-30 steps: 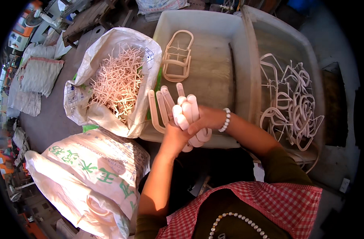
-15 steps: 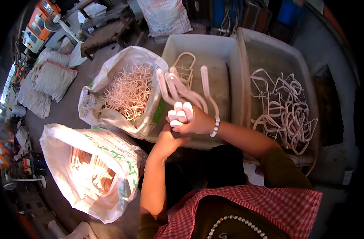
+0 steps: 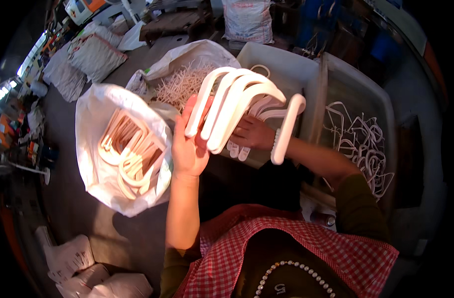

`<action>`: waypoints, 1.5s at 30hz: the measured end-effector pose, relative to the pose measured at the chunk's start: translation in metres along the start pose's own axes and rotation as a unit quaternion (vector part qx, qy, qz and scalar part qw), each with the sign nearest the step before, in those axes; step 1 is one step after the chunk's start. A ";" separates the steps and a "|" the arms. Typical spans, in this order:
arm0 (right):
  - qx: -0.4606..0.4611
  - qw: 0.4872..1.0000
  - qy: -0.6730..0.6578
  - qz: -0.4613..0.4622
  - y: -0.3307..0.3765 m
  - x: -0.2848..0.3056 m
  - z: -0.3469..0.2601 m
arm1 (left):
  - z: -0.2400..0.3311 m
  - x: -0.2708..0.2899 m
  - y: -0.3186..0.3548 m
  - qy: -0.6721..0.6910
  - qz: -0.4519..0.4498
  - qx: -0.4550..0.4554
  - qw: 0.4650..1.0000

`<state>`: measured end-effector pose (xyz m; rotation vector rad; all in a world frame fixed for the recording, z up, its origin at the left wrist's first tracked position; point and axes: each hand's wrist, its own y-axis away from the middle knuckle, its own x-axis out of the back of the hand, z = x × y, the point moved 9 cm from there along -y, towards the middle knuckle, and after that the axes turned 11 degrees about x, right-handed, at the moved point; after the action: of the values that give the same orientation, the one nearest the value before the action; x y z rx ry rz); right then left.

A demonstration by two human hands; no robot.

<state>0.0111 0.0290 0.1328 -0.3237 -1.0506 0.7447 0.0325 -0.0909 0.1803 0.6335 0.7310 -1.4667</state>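
Note:
Several cream plastic U-shaped curved pieces (image 3: 237, 102) are bunched together and held up close to the camera by both hands. My left hand (image 3: 189, 146) grips one side of the bunch from below, fingers wrapped on the ends. My right hand (image 3: 251, 134), with a bead bracelet on the wrist, holds the other ends lower down. The bunch hovers between an open white sack (image 3: 95, 164) and a grey tub (image 3: 281, 59).
The open white sack on the left holds more curved cream pieces (image 3: 130, 151). Behind it a second sack (image 3: 187, 54) holds thin cream sticks. A right-hand tub (image 3: 385, 119) contains tangled white frames. More sacks lie at far left and bottom left.
Both hands have lifted the bunch of curved pieces up and left, away from the grey tub and toward the open white sack. The view has shifted left with them.

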 end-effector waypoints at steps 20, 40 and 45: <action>-0.049 0.997 -0.021 0.048 -0.063 0.043 -0.010 | 0.026 -0.035 0.069 -0.084 -0.049 -0.029 0.995; -0.408 0.381 -0.774 0.300 -0.053 0.063 0.050 | 0.017 0.026 0.071 -0.308 0.162 -0.175 0.921; -0.229 0.337 -0.836 0.367 -0.069 0.110 0.034 | 0.020 0.040 0.074 -0.156 0.181 -0.171 0.956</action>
<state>0.0407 0.0519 0.2614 -0.4772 -3.3414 1.6524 0.1062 -0.1308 0.1582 0.2407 0.5663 -1.0365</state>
